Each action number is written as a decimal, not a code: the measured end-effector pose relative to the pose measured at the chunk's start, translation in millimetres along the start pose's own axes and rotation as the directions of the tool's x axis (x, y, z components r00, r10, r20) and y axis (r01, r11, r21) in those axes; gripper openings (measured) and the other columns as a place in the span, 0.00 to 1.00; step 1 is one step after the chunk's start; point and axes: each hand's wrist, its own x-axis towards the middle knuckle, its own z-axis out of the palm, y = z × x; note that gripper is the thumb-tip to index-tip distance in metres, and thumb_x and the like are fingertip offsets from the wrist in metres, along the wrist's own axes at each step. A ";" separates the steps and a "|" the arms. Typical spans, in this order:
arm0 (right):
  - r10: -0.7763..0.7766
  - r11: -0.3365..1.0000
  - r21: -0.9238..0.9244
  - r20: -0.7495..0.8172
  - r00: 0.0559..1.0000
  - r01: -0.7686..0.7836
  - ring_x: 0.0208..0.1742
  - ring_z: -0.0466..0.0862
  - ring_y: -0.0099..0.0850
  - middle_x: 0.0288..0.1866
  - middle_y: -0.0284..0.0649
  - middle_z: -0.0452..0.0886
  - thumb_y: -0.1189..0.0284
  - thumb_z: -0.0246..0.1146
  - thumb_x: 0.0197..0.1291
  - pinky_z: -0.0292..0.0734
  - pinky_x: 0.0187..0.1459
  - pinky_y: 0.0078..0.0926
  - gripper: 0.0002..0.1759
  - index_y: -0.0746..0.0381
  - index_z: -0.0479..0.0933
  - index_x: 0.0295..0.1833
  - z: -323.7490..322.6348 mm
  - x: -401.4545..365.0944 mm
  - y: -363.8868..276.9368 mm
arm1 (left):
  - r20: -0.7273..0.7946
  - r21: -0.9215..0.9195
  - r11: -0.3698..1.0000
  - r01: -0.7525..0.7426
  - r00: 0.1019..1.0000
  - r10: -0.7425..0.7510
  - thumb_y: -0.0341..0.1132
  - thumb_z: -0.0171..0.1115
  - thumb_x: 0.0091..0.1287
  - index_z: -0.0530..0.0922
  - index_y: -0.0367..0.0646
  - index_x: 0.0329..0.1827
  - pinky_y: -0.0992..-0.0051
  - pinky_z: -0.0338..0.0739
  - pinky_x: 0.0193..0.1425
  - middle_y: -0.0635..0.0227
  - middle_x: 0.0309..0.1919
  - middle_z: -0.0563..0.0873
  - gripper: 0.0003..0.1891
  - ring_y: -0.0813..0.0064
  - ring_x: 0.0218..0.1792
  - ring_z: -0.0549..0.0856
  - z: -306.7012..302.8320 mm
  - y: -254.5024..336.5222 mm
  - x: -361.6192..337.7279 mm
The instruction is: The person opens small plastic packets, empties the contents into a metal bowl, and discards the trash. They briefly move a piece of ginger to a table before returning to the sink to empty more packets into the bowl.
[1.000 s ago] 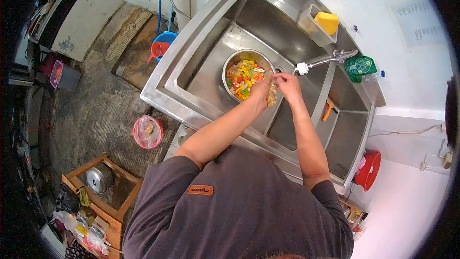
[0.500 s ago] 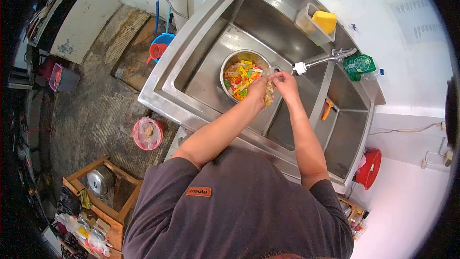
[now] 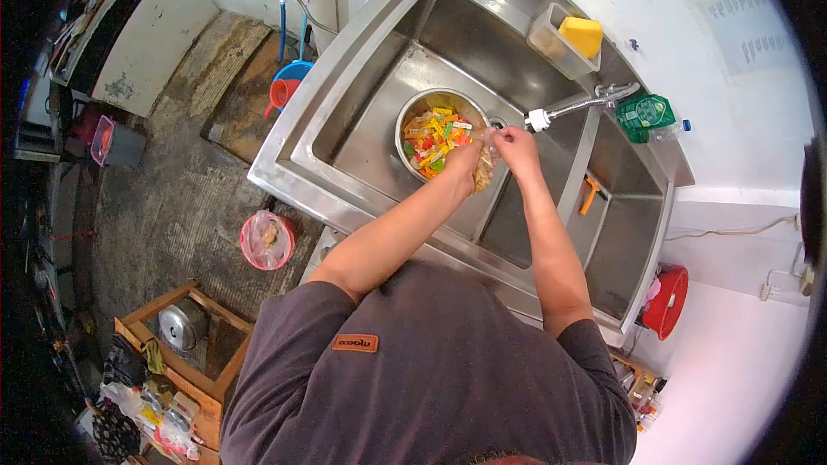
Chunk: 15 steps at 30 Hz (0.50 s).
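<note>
My left hand (image 3: pixel 465 162) is closed around a small clear plastic bag (image 3: pixel 484 174) of pale yellowish pieces. At the top of the bag, my right hand (image 3: pixel 517 150) pinches the thin plastic with its fingertips. Both hands are above the sink (image 3: pixel 362 164), at the right side of a round metal bowl (image 3: pixel 400 139). The bowl holds a heap of small colourful pieces (image 3: pixel 435 133), yellow, orange, red and green, some with printed markings. What exactly these pieces are is too small to tell. My left fingers are partly hidden behind the hand.
A faucet (image 3: pixel 560 114) reaches over the sink from the right. A plastic container (image 3: pixel 551 43) with a yellow sponge (image 3: pixel 582 36) and a green-labelled bottle (image 3: pixel 648 119) stand along the back edge. An orange-handled tool (image 3: pixel 589 195) lies in the smaller basin. A pink bin (image 3: pixel 245 250) stands on the floor.
My right hand has shifted slightly up and to the right, and the plastic between the hands looks more stretched. The left hand and the bowl have hardly moved.
</note>
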 end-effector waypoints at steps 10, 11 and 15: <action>0.046 0.994 0.095 -0.008 0.999 -0.045 0.28 0.83 0.25 0.32 0.39 0.84 0.68 0.66 0.62 0.77 0.32 0.24 0.13 0.68 0.82 0.44 3.5 4.1 3.1 | 0.014 0.015 0.999 -0.029 0.999 0.029 0.43 0.48 0.78 0.76 0.44 0.47 0.67 0.76 0.23 0.65 0.30 0.85 0.13 0.71 0.24 0.82 -4.9 1.4 4.4; 0.012 0.999 0.044 -0.005 1.000 -0.012 0.28 0.82 0.25 0.33 0.38 0.84 0.68 0.67 0.61 0.78 0.32 0.24 0.14 0.68 0.82 0.45 1.9 4.9 4.8 | 0.009 0.026 1.000 -0.008 1.000 0.008 0.42 0.49 0.77 0.76 0.43 0.47 0.67 0.76 0.23 0.65 0.30 0.85 0.13 0.71 0.24 0.82 -3.5 2.9 0.3; -0.031 0.999 0.023 -0.010 0.999 0.031 0.28 0.82 0.24 0.32 0.36 0.83 0.67 0.68 0.61 0.77 0.31 0.24 0.15 0.67 0.81 0.46 -1.9 2.5 3.3 | 0.047 0.051 0.999 0.006 0.999 -0.009 0.42 0.51 0.77 0.77 0.43 0.48 0.68 0.76 0.23 0.65 0.30 0.85 0.12 0.71 0.24 0.82 -0.1 5.8 -9.7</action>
